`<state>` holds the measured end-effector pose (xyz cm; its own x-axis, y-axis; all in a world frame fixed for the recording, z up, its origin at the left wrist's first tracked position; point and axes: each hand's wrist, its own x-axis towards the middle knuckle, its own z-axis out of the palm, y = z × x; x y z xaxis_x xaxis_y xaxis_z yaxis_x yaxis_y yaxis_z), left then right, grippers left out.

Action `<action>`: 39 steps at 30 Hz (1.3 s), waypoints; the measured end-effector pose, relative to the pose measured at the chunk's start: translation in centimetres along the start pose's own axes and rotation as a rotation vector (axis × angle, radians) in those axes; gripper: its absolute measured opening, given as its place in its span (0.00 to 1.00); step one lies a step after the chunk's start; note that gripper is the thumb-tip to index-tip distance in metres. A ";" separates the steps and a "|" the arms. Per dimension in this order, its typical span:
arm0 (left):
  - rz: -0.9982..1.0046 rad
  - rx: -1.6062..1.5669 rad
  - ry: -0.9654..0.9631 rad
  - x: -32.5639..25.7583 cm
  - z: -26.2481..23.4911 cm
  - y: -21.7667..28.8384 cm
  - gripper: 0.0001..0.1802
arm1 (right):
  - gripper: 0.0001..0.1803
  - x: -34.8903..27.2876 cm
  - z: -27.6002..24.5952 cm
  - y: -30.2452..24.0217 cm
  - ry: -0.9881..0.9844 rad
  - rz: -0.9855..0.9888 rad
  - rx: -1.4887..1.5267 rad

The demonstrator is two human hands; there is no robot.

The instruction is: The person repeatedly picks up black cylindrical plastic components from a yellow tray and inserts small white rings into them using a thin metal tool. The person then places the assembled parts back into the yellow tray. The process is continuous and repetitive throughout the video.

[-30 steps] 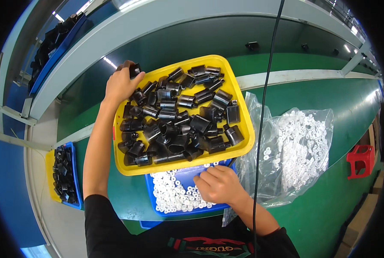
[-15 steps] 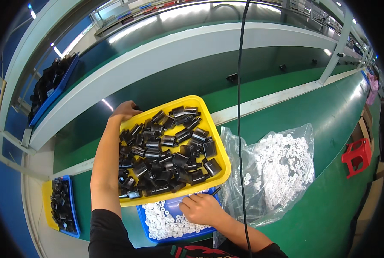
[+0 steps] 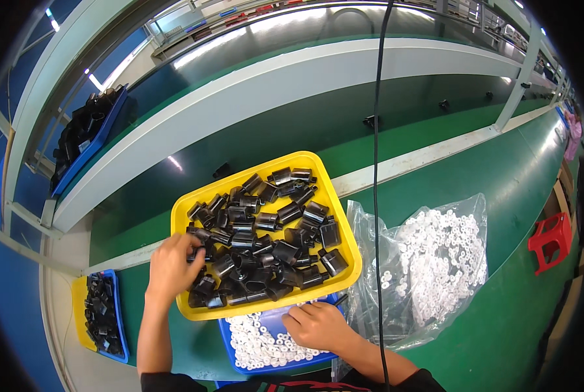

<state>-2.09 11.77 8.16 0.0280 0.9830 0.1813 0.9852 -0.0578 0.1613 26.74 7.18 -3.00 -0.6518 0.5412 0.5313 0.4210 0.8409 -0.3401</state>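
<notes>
My left hand (image 3: 173,266) is at the left side of a yellow tray (image 3: 354,261), its thumb and fingers bent around one of the black parts. Several glossy black parts (image 3: 288,250), block-shaped with a short narrow neck, lie heaped in that tray. Below it, partly covered by the yellow tray, is a blue tray (image 3: 234,370) of small white rings (image 3: 256,346). My right hand (image 3: 318,325) is closed above the blue tray's right part. A thin dark rod (image 3: 341,300) sticks out beside it and appears held; the fingertips are partly hidden.
A clear plastic bag (image 3: 445,261) of white rings lies on the green table at right. Black parts (image 3: 221,170) sit spaced along the dark belt behind. A black cable (image 3: 377,163) hangs across the view. More bins (image 3: 102,313) stand at left, and a red stool (image 3: 550,242) at right.
My left hand has come back from beyond the yellow tray's far edge to its left side. A black part now shows on the belt where that hand was. My right hand stays nearly still.
</notes>
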 end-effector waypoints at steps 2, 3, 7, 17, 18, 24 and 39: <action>-0.059 0.071 -0.106 -2.1 -0.5 0.7 0.13 | 0.04 0.2 0.0 0.1 0.014 0.051 -0.044; -0.069 0.037 -0.131 -3.1 -0.6 0.8 0.15 | 0.04 0.4 -0.1 0.1 0.013 0.068 -0.072; -0.130 -0.084 -0.182 -4.6 -0.1 0.9 0.20 | 0.05 0.6 0.4 0.4 -0.028 0.056 -0.117; -0.137 -0.229 -0.230 -5.2 -0.4 2.0 0.21 | 0.12 0.1 0.4 -0.1 -0.133 0.153 -0.248; -0.174 -0.254 -0.257 -5.1 -0.5 2.0 0.20 | 0.14 0.3 0.4 -0.1 -0.144 0.168 -0.281; -0.121 -0.310 -0.153 -6.0 -0.8 1.1 0.16 | 0.08 0.8 0.0 -0.3 -0.127 0.068 -0.209; -0.097 -1.858 -0.135 -8.5 2.6 0.9 0.26 | 0.11 0.6 -0.3 -0.3 -0.025 0.040 -0.006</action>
<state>-0.99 3.78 4.23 0.0933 0.9941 0.0545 -0.4357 -0.0085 0.9000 26.39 7.24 -2.27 -0.6498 0.5744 0.4978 0.4506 0.8185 -0.3564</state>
